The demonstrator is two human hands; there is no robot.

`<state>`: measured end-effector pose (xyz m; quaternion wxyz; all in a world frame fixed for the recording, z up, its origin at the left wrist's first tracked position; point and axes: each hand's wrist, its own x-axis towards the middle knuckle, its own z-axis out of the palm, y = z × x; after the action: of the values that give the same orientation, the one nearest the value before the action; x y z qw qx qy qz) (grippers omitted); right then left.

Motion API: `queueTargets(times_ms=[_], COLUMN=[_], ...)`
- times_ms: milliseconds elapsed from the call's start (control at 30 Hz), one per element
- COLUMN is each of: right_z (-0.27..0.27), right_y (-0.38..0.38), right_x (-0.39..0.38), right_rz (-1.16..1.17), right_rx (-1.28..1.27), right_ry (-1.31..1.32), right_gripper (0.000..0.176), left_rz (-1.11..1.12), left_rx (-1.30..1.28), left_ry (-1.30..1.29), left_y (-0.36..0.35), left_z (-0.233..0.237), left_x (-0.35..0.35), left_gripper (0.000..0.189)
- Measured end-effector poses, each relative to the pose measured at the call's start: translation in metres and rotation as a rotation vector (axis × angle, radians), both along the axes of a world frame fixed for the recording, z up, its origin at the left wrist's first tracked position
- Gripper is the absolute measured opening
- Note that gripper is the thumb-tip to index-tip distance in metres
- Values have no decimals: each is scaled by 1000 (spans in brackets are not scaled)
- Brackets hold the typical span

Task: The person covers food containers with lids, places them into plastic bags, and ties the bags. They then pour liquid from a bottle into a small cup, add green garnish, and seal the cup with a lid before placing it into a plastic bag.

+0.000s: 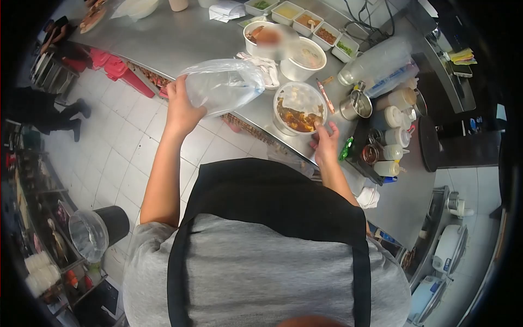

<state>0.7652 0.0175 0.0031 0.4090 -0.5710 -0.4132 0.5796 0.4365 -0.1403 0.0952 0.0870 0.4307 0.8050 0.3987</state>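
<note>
My left hand (182,111) is clamped around one end of a clear plastic bag (223,84), holding it up over the steel counter (180,38). My right hand (326,143) is loose and open, gripping nothing, fingertips right at the near edge of the round plastic container of saucy food (298,107). That tub sits between my hands, with a metal cup (355,106) and squeeze bottles (389,117) just past my right hand.

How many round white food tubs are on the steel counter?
3: the nearest tub, holding saucy food, beside the right hand; the second tub just beyond it; the third tub farther back. More may be hidden.
</note>
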Motion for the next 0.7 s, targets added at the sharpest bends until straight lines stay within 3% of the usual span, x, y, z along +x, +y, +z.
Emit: queueTargets(times_ms=[400,500,533,633,700], right_z=[10,22,10,13,8], right_y=[-86,-108,-107,-113,-113], right_x=[40,39,43,41,46], right_rz=[-136,9,65,97,118], right_rx=[-580,-494,-391,-292,-299], right_ry=[433,565,637,655,704], right_gripper=[72,74,65,56,58], left_rz=[-221,-269,-287,-332,-352], left_rx=[29,36,49,68,52], left_ry=[-39,-22,-17,3,20], left_y=[61,78,84,99,109], left_z=[-16,-19,-22,-27,-26], left_x=[39,58,64,78,86], left_gripper=[84,82,82,78,73])
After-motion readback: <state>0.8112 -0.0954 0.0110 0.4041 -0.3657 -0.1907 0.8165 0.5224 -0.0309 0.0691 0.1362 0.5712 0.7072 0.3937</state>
